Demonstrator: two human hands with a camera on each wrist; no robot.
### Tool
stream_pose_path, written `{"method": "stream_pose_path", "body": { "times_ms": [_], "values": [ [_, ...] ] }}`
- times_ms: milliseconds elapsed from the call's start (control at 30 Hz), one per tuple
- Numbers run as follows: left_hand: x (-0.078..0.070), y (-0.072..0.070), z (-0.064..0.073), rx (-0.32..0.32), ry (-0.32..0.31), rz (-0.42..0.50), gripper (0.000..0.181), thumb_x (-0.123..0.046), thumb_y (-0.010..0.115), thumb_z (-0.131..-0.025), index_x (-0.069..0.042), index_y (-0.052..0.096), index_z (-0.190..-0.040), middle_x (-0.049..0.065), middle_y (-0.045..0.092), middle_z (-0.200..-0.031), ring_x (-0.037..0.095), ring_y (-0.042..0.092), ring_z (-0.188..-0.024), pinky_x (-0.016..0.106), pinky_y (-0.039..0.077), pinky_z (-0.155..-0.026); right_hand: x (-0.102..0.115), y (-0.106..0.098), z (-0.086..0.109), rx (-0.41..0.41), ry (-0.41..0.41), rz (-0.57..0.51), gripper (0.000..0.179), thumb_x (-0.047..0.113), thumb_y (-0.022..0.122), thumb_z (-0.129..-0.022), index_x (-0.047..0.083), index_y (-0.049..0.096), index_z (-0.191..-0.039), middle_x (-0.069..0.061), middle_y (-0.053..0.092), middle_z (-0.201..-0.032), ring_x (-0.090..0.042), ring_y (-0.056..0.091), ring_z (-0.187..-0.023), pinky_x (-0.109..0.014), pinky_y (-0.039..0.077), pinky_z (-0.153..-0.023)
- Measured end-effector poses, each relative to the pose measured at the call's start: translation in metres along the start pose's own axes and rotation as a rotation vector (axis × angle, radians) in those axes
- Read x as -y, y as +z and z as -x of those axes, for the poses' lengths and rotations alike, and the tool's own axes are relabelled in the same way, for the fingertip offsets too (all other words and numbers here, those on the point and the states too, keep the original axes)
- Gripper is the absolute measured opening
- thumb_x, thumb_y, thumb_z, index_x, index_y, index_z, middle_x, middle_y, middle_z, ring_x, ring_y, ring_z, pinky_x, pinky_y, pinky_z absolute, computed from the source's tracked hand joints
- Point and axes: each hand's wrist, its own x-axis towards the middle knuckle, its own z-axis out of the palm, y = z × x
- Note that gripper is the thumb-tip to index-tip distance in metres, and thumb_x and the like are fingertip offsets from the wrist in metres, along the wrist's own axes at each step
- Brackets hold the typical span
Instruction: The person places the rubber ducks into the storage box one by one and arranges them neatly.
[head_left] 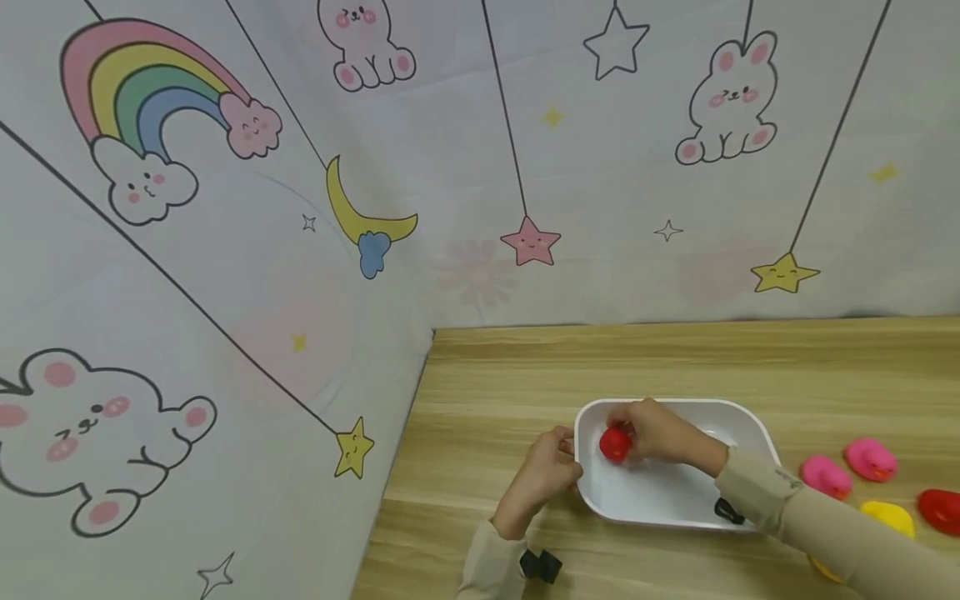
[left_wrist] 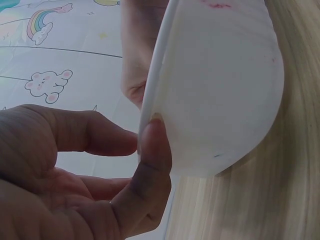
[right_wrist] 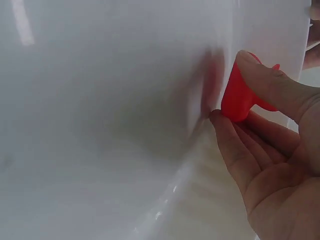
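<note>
A white plastic basin (head_left: 660,500) stands on the wooden table. At its left end my left hand (head_left: 542,477) pinches the rim, thumb and fingers meeting the edge from both sides in the left wrist view. My right hand (head_left: 663,433) reaches inside the basin and holds a small red rubber duck (head_left: 615,445) near the left inner wall. In the right wrist view the thumb presses one side of the red duck (right_wrist: 240,92) and the fingertips the other, close over the basin floor. The right forearm hides part of the basin's right end.
To the right of the basin lie two pink ducks (head_left: 872,460), a yellow duck (head_left: 888,517) and another red duck (head_left: 941,510). More yellow shows beneath the right sleeve (head_left: 825,525). A printed cloth (head_left: 600,167) rises behind and left of the table (head_left: 510,367).
</note>
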Motion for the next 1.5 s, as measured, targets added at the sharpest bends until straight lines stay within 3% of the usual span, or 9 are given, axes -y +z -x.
{"method": "stream_pose_path", "body": {
  "times_ms": [133,367,700,867,1133,1333,1500],
  "values": [
    [0.000,0.001,0.001,0.003,-0.004,-0.007,0.052,0.018,0.051,-0.071,0.017,0.054,-0.123,0.018,0.057,-0.089,0.022,0.059,-0.063,0.033,0.059,-0.050,-0.004,0.003,0.005,-0.030,-0.027,0.022,0.047,-0.007,0.087,-0.055,-0.003,0.071,-0.099,0.000,0.071,-0.089,-0.011,0.064,-0.078,-0.028,0.060,-0.070],
    [-0.001,0.004,-0.002,0.007,0.012,-0.007,0.051,0.018,0.051,-0.071,0.016,0.054,-0.122,0.017,0.056,-0.091,0.030,0.065,-0.069,0.036,0.061,-0.051,-0.007,0.001,0.008,-0.071,-0.023,0.175,0.048,0.000,0.090,-0.053,0.001,0.074,-0.099,0.005,0.069,-0.086,-0.007,0.057,-0.075,-0.025,0.056,-0.066],
    [0.000,0.006,-0.005,0.013,0.032,0.005,0.051,0.019,0.052,-0.071,0.017,0.054,-0.122,0.018,0.056,-0.091,0.029,0.064,-0.069,0.034,0.060,-0.048,-0.009,0.001,0.011,-0.079,-0.025,0.218,0.049,0.004,0.091,-0.054,0.001,0.073,-0.099,0.005,0.068,-0.088,-0.008,0.058,-0.076,-0.027,0.056,-0.069],
    [0.002,0.006,-0.007,0.021,0.036,-0.016,0.052,0.018,0.052,-0.071,0.018,0.053,-0.123,0.020,0.058,-0.091,0.028,0.063,-0.066,0.035,0.060,-0.050,-0.005,-0.001,0.014,-0.056,0.011,0.208,0.055,0.003,0.092,-0.056,-0.004,0.071,-0.106,-0.003,0.071,-0.096,-0.016,0.065,-0.085,-0.034,0.060,-0.077],
    [0.004,0.004,-0.004,0.016,0.040,-0.036,0.051,0.018,0.051,-0.071,0.019,0.055,-0.122,0.018,0.058,-0.089,0.021,0.059,-0.062,0.029,0.057,-0.047,0.012,-0.023,0.025,0.015,0.123,-0.017,0.060,0.005,0.089,-0.069,-0.009,0.066,-0.122,-0.021,0.069,-0.118,-0.039,0.068,-0.104,-0.050,0.061,-0.087],
    [0.005,0.002,0.000,0.006,0.031,-0.021,0.049,0.018,0.051,-0.070,0.019,0.056,-0.118,0.020,0.057,-0.090,0.020,0.059,-0.062,0.036,0.060,-0.048,0.024,-0.046,0.032,-0.021,0.147,-0.187,0.057,0.008,0.086,-0.077,-0.009,0.063,-0.126,-0.024,0.066,-0.124,-0.042,0.063,-0.114,-0.052,0.056,-0.097],
    [0.007,0.003,0.002,-0.011,0.022,-0.010,0.045,0.017,0.052,-0.070,0.018,0.055,-0.115,0.020,0.057,-0.092,0.022,0.061,-0.065,0.037,0.061,-0.048,0.033,-0.064,0.040,-0.058,0.146,-0.234,0.056,0.012,0.085,-0.079,-0.006,0.063,-0.127,-0.022,0.065,-0.125,-0.041,0.063,-0.116,-0.049,0.056,-0.097]
  ]
}}
